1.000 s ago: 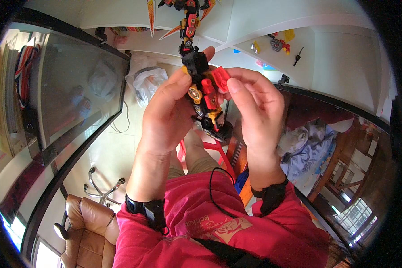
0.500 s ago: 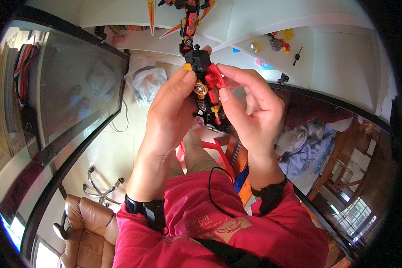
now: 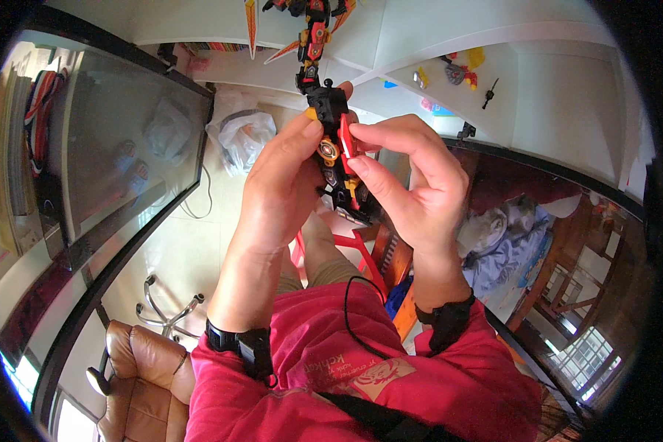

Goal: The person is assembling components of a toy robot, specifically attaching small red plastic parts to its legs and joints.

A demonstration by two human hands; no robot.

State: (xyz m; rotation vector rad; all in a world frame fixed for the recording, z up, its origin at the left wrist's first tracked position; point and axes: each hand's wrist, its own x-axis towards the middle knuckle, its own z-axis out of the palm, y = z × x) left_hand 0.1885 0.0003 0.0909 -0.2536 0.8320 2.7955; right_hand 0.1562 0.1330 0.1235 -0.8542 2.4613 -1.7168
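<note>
My left hand (image 3: 276, 173) is closed around the middle of a jointed toy figure (image 3: 326, 104), built of black, red and gold plastic parts. Its thumb presses beside a yellow piece, and one fingertip shows behind the black block. Below the block sits a round gold disc (image 3: 328, 150). On the toy's right side, my right hand (image 3: 420, 173) pinches a red plastic piece (image 3: 345, 141) between thumb and forefinger, its narrow edge showing. Whether that piece is attached cannot be seen. Upward, the segmented part (image 3: 314, 40) leads to pointed orange blades (image 3: 251, 29).
A white shelf (image 3: 420, 37) spans the top, with small loose toy parts (image 3: 457, 72) and a black piece (image 3: 490, 94) at right. Dark-framed glass panels (image 3: 132, 147) flank me. A plastic bag (image 3: 244, 140), a brown chair (image 3: 151, 376) and a red stool (image 3: 357, 250) stand below.
The red piece has turned from showing its broad face to a narrow edge, and shifted slightly left with my right fingers. My left hand stays on the toy.
</note>
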